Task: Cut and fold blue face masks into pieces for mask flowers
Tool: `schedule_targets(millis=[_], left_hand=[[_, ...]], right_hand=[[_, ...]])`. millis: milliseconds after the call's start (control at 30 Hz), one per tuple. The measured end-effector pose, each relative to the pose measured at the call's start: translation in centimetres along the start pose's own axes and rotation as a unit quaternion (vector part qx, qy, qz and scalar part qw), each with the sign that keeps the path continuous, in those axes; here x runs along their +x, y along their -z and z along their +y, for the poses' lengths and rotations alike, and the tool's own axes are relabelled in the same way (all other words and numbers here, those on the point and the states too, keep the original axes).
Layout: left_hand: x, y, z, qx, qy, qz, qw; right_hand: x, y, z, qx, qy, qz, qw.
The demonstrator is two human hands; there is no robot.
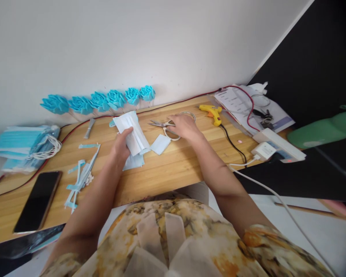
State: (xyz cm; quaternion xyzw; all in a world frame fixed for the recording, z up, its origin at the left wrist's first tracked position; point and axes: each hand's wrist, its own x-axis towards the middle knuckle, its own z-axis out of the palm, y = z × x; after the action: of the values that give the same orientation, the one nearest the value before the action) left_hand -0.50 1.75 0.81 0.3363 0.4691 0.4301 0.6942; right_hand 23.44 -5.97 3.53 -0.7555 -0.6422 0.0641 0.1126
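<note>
My left hand (122,144) grips a pale, pleated face mask sheet (132,132), thumb on top and the other fingers hidden beneath. Under its lower end, a light blue sheet (134,162) rests on the table. My right hand (184,126) is over a pair of scissors (175,137) with pale loop handles, its fingers closed at the handle near the pivot. The blades point left and are slightly apart. Between my hands, just below the scissors, lies a small pale blue square piece (160,144).
Blue flowers (99,100) stand along the wall. At left are a mask stack (21,142), cut strips (80,181) and a phone (38,202). A yellow glue gun (212,112), papers (239,102), a power strip (279,144) with cords and a green bottle (323,129) lie right.
</note>
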Motion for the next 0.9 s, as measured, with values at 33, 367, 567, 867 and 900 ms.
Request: schedule_targets(millis=[33,367,567,867,900], left_hand=[[0.0,-0.1,-0.1,0.008,0.006,0.018,1.000],[-0.5,0.9,2.1,0.035,-0.020,-0.062,0.997],[-0.3,0.2,4.3,-0.049,-0.084,-0.127,0.987],[0.9,1.6,4.5,-0.128,-0.130,-0.089,0.979],[1.0,1.8,4.5,-0.135,-0.133,-0.083,0.979]], right_hand=[[-0.2,-0.1,-0.3,-0.023,0.001,-0.025,0.999],[0.1,-0.5,-0.3,0.015,-0.017,0.038,0.999],[0.7,-0.1,-0.1,0.468,0.003,0.106,0.877],[-1.5,-0.9,-3.4,0.748,0.089,-0.231,0.616],[-1.7,-1.1,-3.5,0.744,0.096,-0.244,0.615]])
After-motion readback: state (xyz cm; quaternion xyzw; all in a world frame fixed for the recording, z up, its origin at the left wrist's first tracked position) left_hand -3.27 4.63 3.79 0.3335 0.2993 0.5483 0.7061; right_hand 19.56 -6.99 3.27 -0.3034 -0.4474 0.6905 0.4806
